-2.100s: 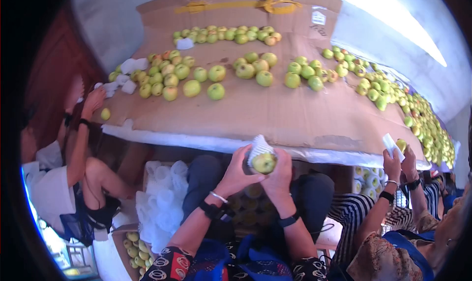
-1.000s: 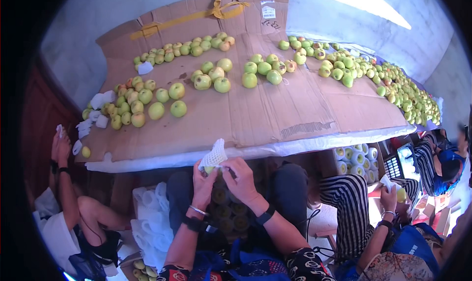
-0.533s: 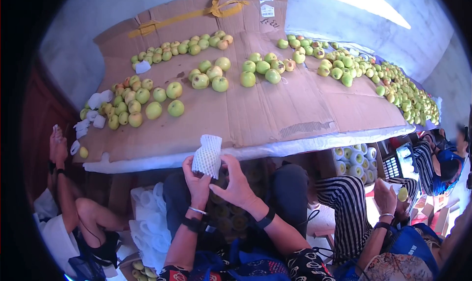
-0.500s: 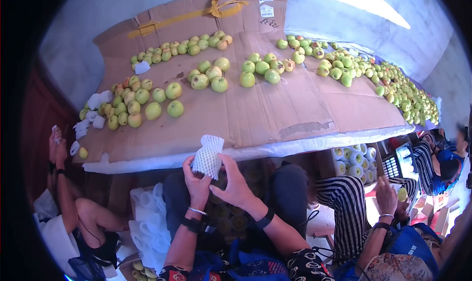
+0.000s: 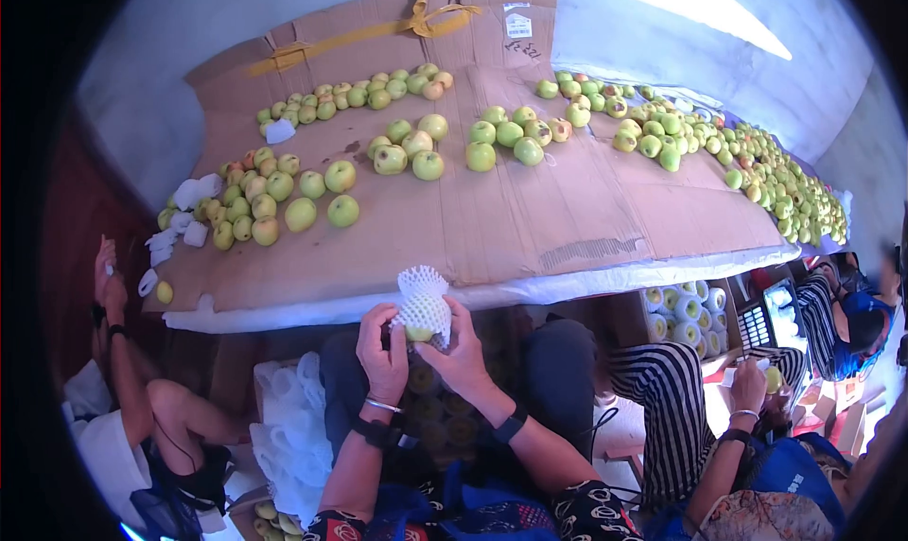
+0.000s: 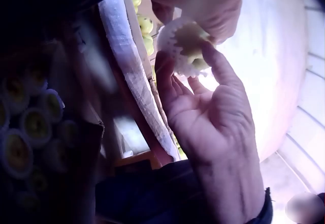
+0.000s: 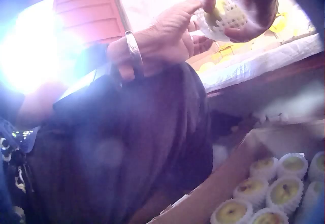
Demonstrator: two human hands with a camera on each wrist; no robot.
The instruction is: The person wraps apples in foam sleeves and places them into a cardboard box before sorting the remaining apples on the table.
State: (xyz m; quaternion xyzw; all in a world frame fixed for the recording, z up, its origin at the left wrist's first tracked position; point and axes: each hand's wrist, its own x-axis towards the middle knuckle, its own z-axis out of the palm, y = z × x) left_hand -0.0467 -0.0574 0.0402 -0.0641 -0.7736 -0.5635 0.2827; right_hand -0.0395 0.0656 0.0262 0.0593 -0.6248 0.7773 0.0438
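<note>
Above my lap, near the table's front edge, a green apple (image 5: 418,334) sits in a white foam net (image 5: 423,300). The net's loose end sticks up over the fruit, and the apple's bare lower side shows. My left hand (image 5: 383,359) holds the netted apple from the left, fingers and thumb curved about it. From the other side my right hand (image 5: 463,357) grips it too, thumb low by the apple. In the left wrist view the left hand's fingertips (image 6: 209,51) press on apple and net. The right wrist view has the right hand (image 7: 256,5) wrapped over the net (image 7: 233,23).
A cardboard-covered table (image 5: 378,257) bears groups of green apples (image 5: 265,196), with a large heap (image 5: 785,172) at right. White foam nets (image 5: 293,427) lie left of my legs. A carton of netted apples (image 7: 256,188) stands below. People sit on both sides, the right one holding an apple (image 5: 774,378).
The view has swung right since the oldest frame. The netted apple has been turned in my hands; its bare underside faces me again. My right fingers have closed in on the net.
</note>
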